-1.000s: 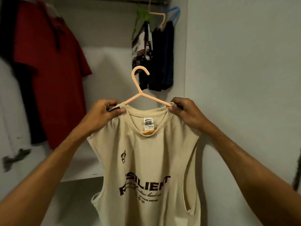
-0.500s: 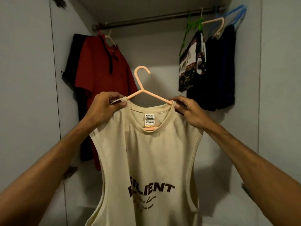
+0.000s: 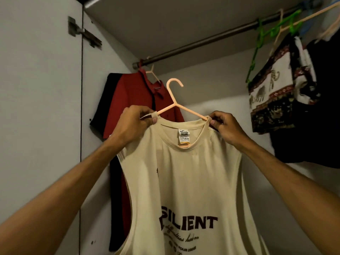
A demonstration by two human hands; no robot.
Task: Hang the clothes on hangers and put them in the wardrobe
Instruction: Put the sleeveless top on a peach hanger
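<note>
A beige sleeveless shirt (image 3: 185, 181) with dark lettering hangs on a peach plastic hanger (image 3: 173, 97), held up in front of the open wardrobe. My left hand (image 3: 134, 124) pinches the shirt's left shoulder strap over the hanger's end. At the other end my right hand (image 3: 226, 127) grips the right shoulder and the hanger arm. The hanger's hook points up, well below the metal rail (image 3: 202, 41) and apart from it.
A red polo shirt (image 3: 139, 100) and a black garment (image 3: 104, 107) hang at the rail's left end. At the right hang a patterned garment (image 3: 276, 100) on a green hanger (image 3: 257, 45) and dark clothes (image 3: 316, 116). The wardrobe door (image 3: 36, 107) stands at the left.
The view has tilted up and closer into the wardrobe, bringing the rail and top into sight. Both hands keep the same hold on the shirt and hanger.
</note>
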